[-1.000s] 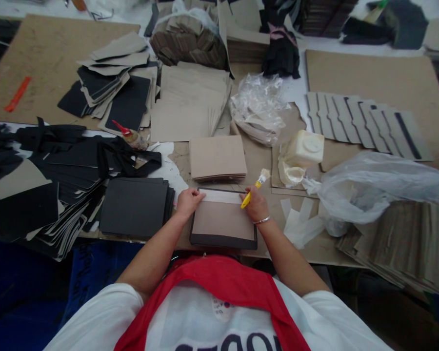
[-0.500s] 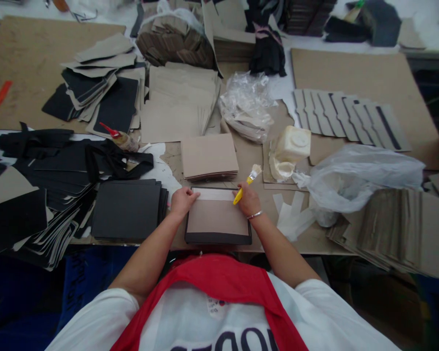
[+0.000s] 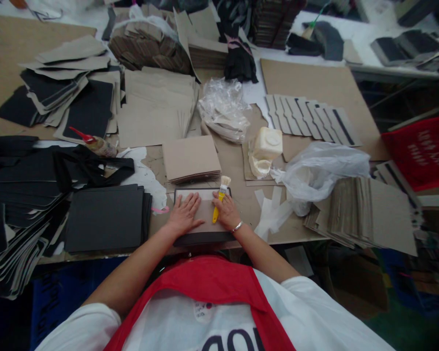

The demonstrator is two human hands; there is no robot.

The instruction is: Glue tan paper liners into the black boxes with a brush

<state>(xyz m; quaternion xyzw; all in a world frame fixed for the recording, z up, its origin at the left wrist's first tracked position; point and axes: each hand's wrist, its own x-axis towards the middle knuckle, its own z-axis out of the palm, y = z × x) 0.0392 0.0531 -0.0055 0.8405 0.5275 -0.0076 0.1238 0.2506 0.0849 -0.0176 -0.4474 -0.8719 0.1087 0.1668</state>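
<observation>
A beige board with a black border (image 3: 204,238) lies at the table's front edge, directly before me. Across its far end runs a white strip (image 3: 207,194), partly covered by my hands. My left hand (image 3: 185,214) rests flat on the board's left half, its fingers stretched out over the strip. On the right side, my right hand (image 3: 228,213) presses on the board while holding a paintbrush (image 3: 220,200) with a yellow handle, bristles pointing away from me. Just beyond the board sits a stack of beige boards (image 3: 192,158).
Left of the board is a stack of black panels (image 3: 104,218). To the right lie white strips (image 3: 274,209), a cut-open plastic container (image 3: 267,148), a plastic bag (image 3: 325,168) and a leaning pile of grey boards (image 3: 388,214). A red-tipped bottle (image 3: 98,145) lies at left.
My left hand has gone from pinching the strip's left end to lying flat on the board. My right hand has moved inward over the board, still with the paintbrush. The view has shifted right.
</observation>
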